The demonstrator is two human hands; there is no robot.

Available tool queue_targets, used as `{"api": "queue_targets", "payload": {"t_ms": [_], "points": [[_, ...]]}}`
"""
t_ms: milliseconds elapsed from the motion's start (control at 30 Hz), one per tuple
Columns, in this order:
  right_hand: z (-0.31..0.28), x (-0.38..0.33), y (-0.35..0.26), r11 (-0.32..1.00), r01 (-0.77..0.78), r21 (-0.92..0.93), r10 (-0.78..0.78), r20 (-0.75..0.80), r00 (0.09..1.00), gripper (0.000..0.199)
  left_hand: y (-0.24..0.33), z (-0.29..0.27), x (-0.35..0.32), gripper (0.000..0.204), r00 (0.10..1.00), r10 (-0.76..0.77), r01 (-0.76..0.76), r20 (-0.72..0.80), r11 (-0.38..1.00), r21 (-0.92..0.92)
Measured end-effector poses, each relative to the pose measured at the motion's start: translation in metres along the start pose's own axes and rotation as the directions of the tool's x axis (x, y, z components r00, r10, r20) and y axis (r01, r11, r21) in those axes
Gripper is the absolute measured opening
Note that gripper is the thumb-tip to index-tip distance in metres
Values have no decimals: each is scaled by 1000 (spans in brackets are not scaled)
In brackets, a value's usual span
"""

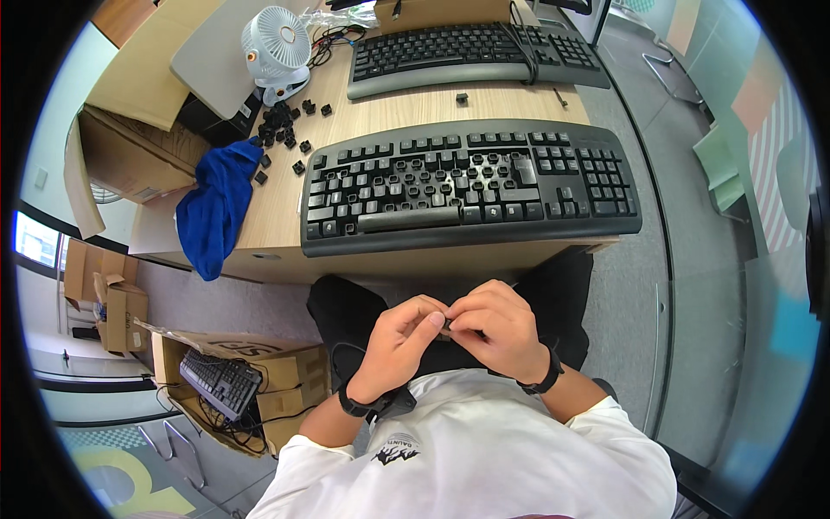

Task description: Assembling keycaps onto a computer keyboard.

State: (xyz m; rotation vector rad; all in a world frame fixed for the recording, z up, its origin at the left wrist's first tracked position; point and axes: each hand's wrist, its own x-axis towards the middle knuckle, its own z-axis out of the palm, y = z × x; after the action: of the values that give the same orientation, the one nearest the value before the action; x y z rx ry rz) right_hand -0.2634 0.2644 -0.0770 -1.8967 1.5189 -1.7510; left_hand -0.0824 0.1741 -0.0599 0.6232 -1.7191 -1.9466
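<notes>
Both hands, left hand (399,339) and right hand (497,329), pinch one small dark keycap (450,329) between fingertips over the lap, below the half-stripped keyboard (467,186).

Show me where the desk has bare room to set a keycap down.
Bare wood lies between the near keyboard and the far keyboard, around one stray keycap. A narrow strip runs along the desk's front edge. The left is crowded: loose keycaps, fan, blue cloth.
</notes>
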Motion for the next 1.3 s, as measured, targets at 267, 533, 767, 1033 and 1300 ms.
{"api": "queue_targets", "payload": {"t_ms": [267, 533, 767, 1033, 1300], "points": [[-7, 1, 8, 968, 191, -163, -185, 52, 981, 24, 0, 5, 3, 24, 995, 75, -59, -60, 972, 229], [-7, -1, 10, 967, 188, -173, -188, 19, 982, 22, -8, 3, 3, 19, 998, 48, -42, -45, 991, 127], [-13, -4, 14, 956, 234, -175, -227, 60, 972, 23, -10, 13, 3, 14, 997, 38, -39, -69, 999, -12], [-16, -9, 15, 976, 200, -80, -200, 8, 980, 27, -15, 7, 2, 15, 996, 71, -68, -48, 996, 61], [-20, 2, 15, 981, -112, 159, 127, -92, 988, 36, -3, 12, 6, 23, 992, 47, -64, -115, 987, -147]]}}
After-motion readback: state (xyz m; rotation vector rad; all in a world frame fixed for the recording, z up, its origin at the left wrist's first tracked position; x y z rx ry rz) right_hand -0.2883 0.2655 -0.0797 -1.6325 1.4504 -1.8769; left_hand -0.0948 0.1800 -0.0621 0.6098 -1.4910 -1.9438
